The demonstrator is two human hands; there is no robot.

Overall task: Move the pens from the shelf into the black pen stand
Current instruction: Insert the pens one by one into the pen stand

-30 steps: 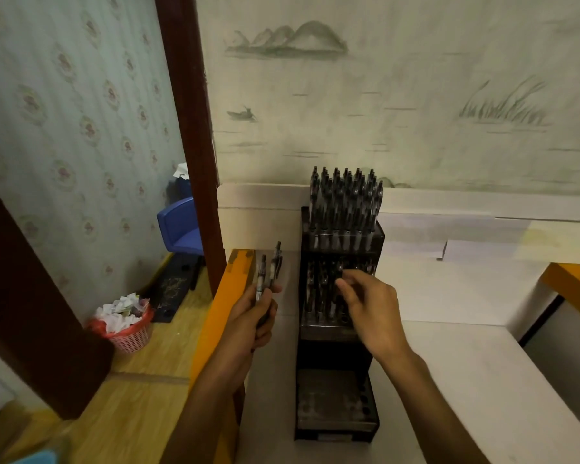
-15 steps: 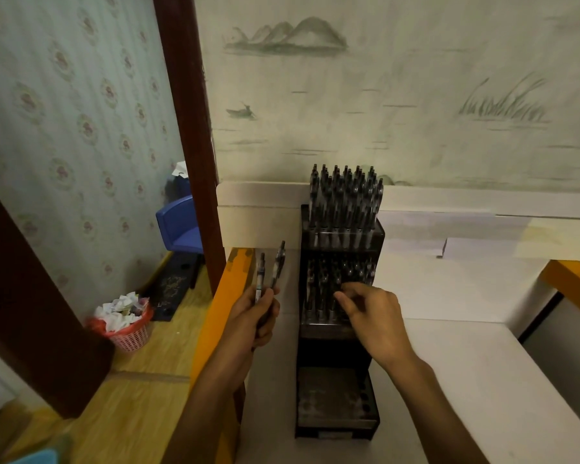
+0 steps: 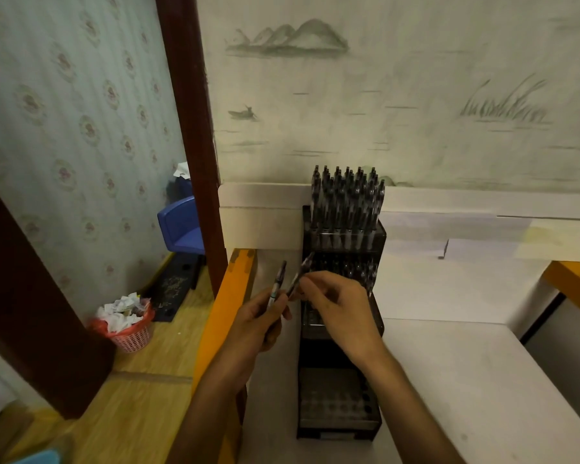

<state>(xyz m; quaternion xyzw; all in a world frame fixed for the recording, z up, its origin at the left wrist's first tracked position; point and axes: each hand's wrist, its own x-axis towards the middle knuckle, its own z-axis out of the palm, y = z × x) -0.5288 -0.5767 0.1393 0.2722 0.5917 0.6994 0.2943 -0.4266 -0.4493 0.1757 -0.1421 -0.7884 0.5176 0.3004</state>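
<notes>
Head view: we hold pens beside the black stand (image 3: 340, 390).
Our left hand (image 3: 258, 321) grips one pen (image 3: 276, 285); our right hand (image 3: 340, 308) pinches another (image 3: 298, 277).

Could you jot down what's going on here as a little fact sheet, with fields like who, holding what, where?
Who: a person, seen by arms and hands only
Left hand: holds two pens, tips up
Right hand: fingers pinch the nearer of those pens
Black pen stand: three stepped tiers on a white counter
Top tier: packed with upright pens
Middle tier: some pens, partly hidden by the right hand
Bottom tier: holes look empty
Floor, left: pink basket of crumpled paper, blue chair
</notes>
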